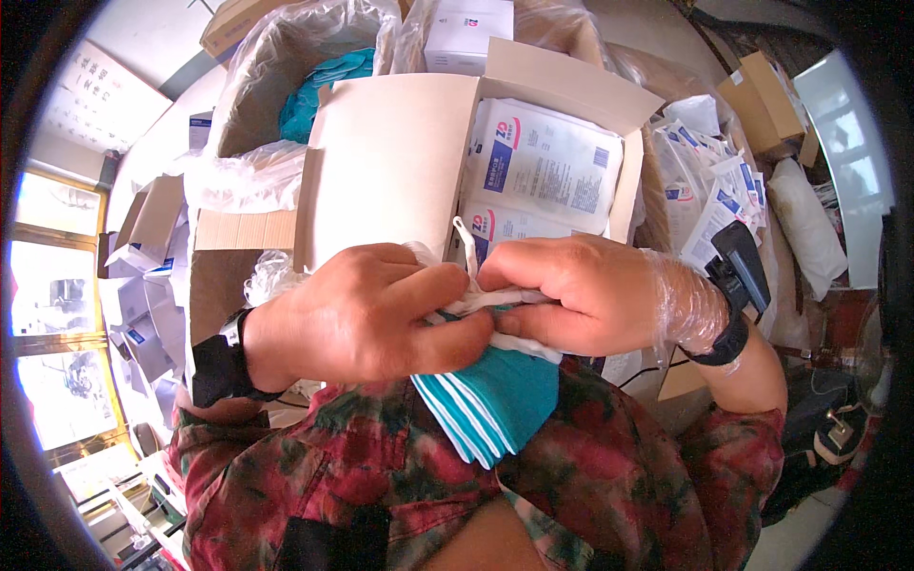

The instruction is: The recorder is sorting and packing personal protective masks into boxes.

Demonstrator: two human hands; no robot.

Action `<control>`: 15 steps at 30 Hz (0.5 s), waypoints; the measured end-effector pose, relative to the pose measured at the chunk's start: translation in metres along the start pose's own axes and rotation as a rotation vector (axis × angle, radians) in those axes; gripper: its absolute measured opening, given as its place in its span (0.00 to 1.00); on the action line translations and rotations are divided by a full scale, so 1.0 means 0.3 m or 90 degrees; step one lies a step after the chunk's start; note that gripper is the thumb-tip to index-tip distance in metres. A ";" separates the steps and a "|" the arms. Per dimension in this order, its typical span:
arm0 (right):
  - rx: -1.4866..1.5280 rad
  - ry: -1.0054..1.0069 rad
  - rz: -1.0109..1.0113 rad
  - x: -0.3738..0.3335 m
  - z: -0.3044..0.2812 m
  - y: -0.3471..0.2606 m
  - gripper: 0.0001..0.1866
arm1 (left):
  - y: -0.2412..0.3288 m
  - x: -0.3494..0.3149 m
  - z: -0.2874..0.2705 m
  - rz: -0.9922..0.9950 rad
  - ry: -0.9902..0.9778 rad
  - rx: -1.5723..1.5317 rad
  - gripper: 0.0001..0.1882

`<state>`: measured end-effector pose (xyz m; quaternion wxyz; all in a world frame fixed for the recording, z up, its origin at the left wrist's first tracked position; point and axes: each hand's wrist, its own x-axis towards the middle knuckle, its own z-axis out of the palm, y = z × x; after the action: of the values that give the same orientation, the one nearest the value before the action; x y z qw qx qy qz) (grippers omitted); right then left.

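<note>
A small stack of teal face masks (495,402) with white edges hangs tilted below my hands, close to my chest. My left hand (376,309) is closed, its thumb and fingers pinching the stack's upper part from the left. From the right, my right hand (571,290) pinches the bunched white ear loops (481,303) at the top of the stack. One loop (464,238) sticks up between the hands. Just beyond them stands an open white box (386,157) containing flat printed packets (543,157) in white and blue. My fingers partly hide the upper masks.
At the back left, a plastic-lined carton (252,100) holds loose teal masks (328,81). A closed white box (468,36) stands at the back. More packets (709,181) fill a lined carton on the right. Flattened and open boxes (148,285) crowd the left.
</note>
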<state>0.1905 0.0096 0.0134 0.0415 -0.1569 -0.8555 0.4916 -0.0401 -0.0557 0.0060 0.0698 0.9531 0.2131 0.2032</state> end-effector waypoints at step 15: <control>-0.119 0.031 -0.030 -0.013 0.004 0.012 0.11 | 0.005 0.033 0.017 0.015 0.050 0.019 0.15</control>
<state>0.1946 0.0091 0.0099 0.0588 -0.1517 -0.8998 0.4049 -0.0292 -0.0530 0.0053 0.0446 0.9477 0.2077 0.2380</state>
